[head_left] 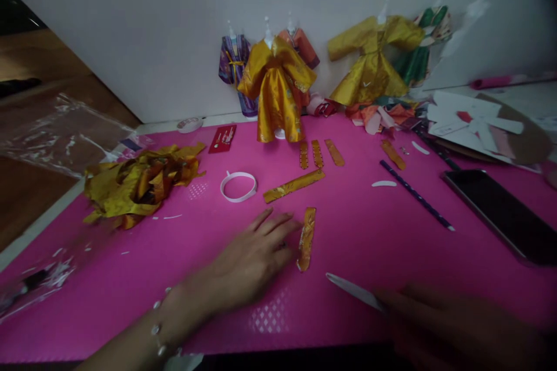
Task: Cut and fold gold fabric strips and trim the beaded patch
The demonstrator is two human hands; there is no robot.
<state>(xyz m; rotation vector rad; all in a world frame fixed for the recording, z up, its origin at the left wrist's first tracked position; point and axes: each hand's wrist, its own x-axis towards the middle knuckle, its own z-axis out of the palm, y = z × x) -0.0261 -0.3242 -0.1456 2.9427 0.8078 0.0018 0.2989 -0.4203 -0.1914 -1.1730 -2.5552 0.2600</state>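
While the L hand (pixel 256 255) reaches over the pink desk (pixel 357 214), its fingers lie loosely apart, tips right at the L edge of a gold brocade strip (pixel 307 237); can't tell from here if they're touching it or just beside it, but nothing's pinched. The strip itself lies flat, lengthwise away from the person, roughly btwn the two hands. The R hand (pixel 452 319) is dark & blurry at the near R side, fingers clamped on a pale pointed blade (pixel 352 290), prob. closed scissors, tip nr the strip's near end but not touching.

Step in hand, imo: positioning this one strip by fingertip, w/ the tool at the ready. Next move calls for a light touch so the strip doesn't skid, & care that the point stays clear of the L fingers.

Farther back there's a longer gold strip (pixel 295 186) lying slantwise, then three short strips (pixel 317 153) in front of a gold gown (pixel 278 98). Pile of gold fabric (pixel 143 182) off to the L, white ring (pixel 238 199) btwn pile & longer strip; dark pencil (pixel 415 194) & phone (pixel 505 214) over on the R.
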